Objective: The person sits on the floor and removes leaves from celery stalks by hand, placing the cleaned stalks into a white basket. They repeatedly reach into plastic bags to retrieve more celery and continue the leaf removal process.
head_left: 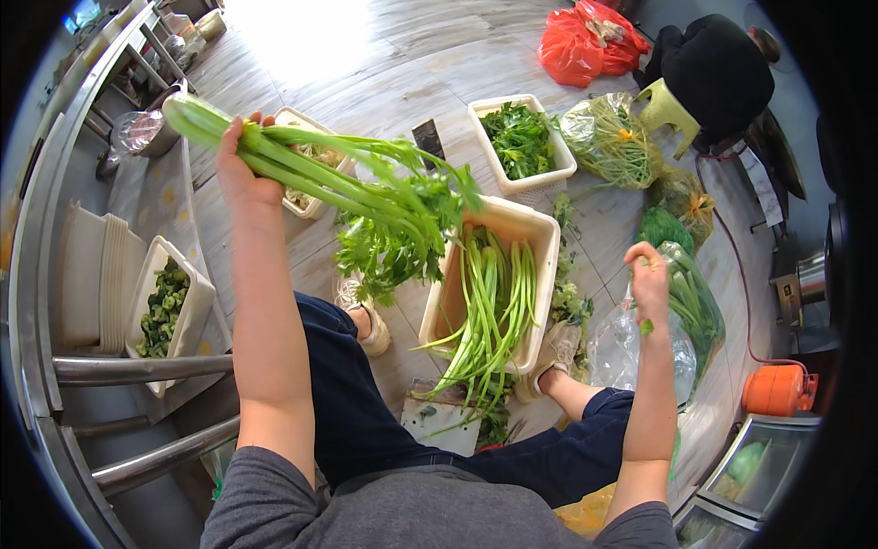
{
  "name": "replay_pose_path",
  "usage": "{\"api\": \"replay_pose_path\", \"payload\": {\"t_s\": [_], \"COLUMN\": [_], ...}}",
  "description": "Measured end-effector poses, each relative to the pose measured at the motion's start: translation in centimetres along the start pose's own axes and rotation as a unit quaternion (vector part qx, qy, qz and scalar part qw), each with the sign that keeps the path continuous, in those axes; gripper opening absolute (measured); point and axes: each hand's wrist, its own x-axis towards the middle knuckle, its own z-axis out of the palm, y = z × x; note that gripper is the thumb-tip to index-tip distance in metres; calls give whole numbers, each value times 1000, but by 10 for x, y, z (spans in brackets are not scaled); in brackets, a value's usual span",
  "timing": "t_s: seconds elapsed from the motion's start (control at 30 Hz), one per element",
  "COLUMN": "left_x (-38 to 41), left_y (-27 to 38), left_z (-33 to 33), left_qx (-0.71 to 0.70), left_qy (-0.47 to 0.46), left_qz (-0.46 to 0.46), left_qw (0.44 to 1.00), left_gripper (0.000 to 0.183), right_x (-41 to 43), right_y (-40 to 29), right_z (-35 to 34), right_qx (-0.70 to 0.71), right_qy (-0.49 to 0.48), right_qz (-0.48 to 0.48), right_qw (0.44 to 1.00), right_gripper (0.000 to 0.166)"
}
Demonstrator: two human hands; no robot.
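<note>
My left hand, raised at the left, grips a bunch of celery near its pale base, the leafy tops hanging to the right. On the right, my right hand is closed on a clear plastic bag that hangs below it. Between my feet stands a rectangular plastic tub with long green stalks in it, some drooping over its near rim. Beside the clear bag lies a green bag of leafy vegetables.
A tub of leaves stands ahead, near bagged green vegetables. A person in black is by a yellow-green stool. Steel rails and a tub of chopped greens are left. An orange gas cylinder stands right.
</note>
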Motion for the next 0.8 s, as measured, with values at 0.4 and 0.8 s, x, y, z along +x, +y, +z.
{"api": "replay_pose_path", "payload": {"t_s": [0.4, 0.8], "left_x": [-54, -78], "left_y": [-78, -114], "left_z": [47, 66], "left_qx": [21, 50], "left_qy": [-107, -142], "left_qz": [-149, -191], "left_qw": [983, 970], "left_gripper": [36, 32], "right_x": [-26, -9], "right_y": [-109, -104], "right_z": [83, 108], "right_qx": [-131, -242], "right_qy": [86, 55], "right_qz": [-482, -411], "right_qw": [862, 877], "right_gripper": [19, 9]}}
